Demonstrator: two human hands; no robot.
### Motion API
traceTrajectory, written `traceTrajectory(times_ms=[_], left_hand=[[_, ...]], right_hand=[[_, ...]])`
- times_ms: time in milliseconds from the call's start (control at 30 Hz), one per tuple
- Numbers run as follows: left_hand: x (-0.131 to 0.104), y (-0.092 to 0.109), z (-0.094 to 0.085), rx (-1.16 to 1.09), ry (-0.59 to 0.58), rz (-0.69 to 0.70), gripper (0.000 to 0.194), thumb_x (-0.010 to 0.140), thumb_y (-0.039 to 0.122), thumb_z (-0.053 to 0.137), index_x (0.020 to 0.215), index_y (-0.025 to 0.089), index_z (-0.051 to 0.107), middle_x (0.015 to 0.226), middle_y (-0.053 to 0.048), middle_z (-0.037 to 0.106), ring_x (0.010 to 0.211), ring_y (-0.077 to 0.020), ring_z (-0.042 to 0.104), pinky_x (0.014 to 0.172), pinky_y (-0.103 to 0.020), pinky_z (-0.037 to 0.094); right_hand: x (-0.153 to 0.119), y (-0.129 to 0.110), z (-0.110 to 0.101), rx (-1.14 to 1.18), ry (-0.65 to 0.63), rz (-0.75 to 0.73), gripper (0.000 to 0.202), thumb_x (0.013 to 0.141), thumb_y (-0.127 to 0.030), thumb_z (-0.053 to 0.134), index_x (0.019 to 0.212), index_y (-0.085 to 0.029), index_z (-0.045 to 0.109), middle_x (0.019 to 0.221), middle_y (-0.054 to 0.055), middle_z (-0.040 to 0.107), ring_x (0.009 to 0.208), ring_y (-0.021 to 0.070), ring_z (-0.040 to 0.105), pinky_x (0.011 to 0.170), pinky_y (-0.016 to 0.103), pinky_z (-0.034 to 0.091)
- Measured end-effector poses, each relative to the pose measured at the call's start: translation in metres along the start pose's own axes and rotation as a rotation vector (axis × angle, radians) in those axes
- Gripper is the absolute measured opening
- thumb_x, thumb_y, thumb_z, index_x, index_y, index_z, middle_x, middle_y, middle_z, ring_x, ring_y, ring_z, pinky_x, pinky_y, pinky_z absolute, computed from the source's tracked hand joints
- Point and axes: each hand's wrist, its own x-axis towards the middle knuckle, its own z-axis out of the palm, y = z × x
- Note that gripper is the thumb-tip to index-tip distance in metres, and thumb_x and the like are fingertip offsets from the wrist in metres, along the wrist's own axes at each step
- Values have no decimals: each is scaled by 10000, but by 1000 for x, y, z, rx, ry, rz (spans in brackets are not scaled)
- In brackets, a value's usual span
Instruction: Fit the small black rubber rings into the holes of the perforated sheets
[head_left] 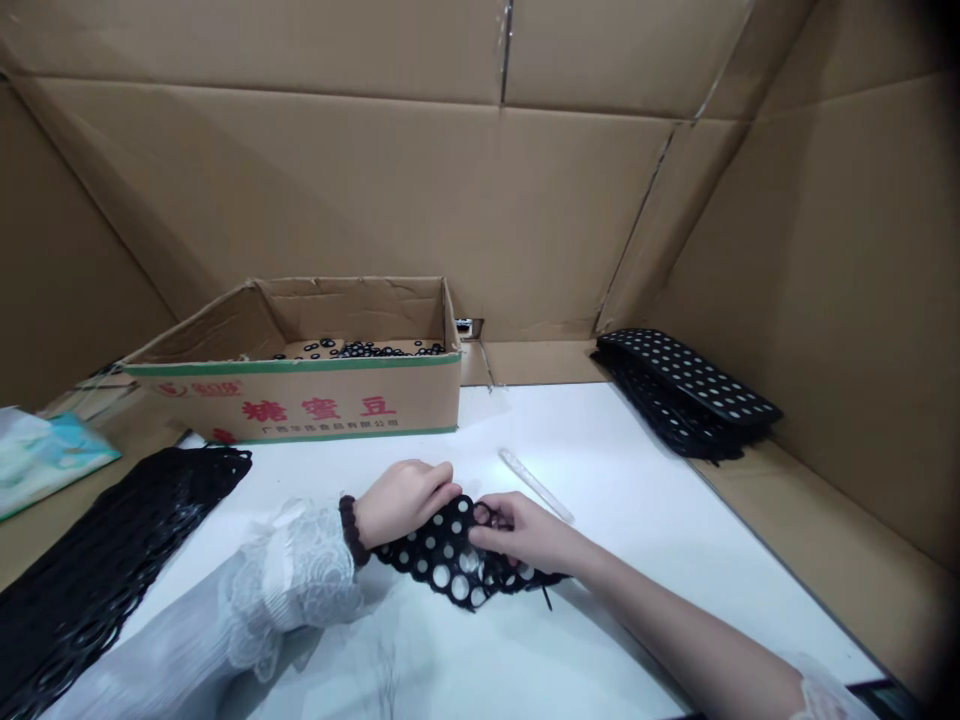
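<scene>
A black sheet with rows of round holes (448,552) lies bent over the white table in front of me. My left hand (405,503) grips its upper left edge, thumb and fingers closed. From the right, my right hand (529,538) pinches the same sheet near its middle, and a dark loop shows between thumb and forefinger. Whether that loop is a loose ring or still part of the sheet, I cannot tell. Past my right hand lies a clear, narrow plastic stick (535,486).
A cardboard box (352,405) with small black rings (367,350) inside stands at the back left. Stacked perforated black sheets (686,385) lie at the right. More black material (112,545) lies at the left beside a tissue pack (56,460). Cardboard walls (360,190) surround the table (600,430).
</scene>
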Motion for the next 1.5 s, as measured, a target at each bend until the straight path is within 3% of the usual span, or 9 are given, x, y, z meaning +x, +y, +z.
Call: traceTrajectory(times_ms=[133,300,500,767,967,1100,1333,1433,1500], left_hand=[[-2,8,-4,71,131,38,240,834,363,357,815,166,493,803,-75,547,782,-209,485,705,-323,350],[-9,21,8,-29,-11,-8,382,760,497,432,952,167,457,710,-54,576,665,-213,522,615,-305,365],[-9,23,17,-380,-94,-157,258,867,298,282,1036,199,450,824,-46,621,755,-173,579,637,-254,405],[-2,14,16,-401,161,-364,244,868,265,273,929,192,497,803,-29,613,731,-154,573,662,-245,408],[-3,-32,-52,32,615,-591,234,846,296,333,921,170,515,764,-22,598,656,-137,563,592,-235,398],[-4,-59,-105,349,943,-543,351,880,283,234,1036,132,510,915,-36,561,810,-112,544,707,-262,381],[21,-103,-130,482,779,-502,365,842,382,328,930,158,603,1113,-51,502,1107,-251,367,824,-413,299],[21,-77,-113,472,864,-456,302,836,331,366,960,153,575,1080,-112,524,1067,-263,390,857,-426,302],[13,-45,-86,391,701,-323,295,852,302,322,912,143,563,926,-103,581,934,-222,488,813,-367,352]], right_hand=[[3,0,5,-27,68,-99,233,802,-334,428,747,-149,559,722,9,585,481,62,402,425,176,325],[2,-5,6,-33,76,-139,210,808,-324,424,731,-159,529,595,-35,479,435,53,364,420,183,291],[6,1,9,1,102,-107,198,813,-310,416,864,-152,523,748,18,588,516,78,436,487,199,338],[11,10,12,-35,225,-107,175,808,-311,409,802,-149,475,650,-11,460,588,98,437,534,209,342],[10,22,5,-132,233,-113,133,802,-268,398,736,-167,454,627,-23,444,549,88,394,505,202,306],[13,19,6,-73,254,-101,157,807,-301,395,741,-171,452,612,-26,446,551,92,412,505,202,310],[8,9,5,-27,148,-92,243,653,-290,621,791,-176,457,637,-43,456,576,88,430,514,193,324],[5,10,6,-24,155,-101,196,691,-257,579,807,-184,438,666,-36,490,601,100,474,527,201,343],[4,10,8,-3,179,-105,147,743,-262,518,832,-192,425,678,-35,491,625,109,506,539,208,358]])
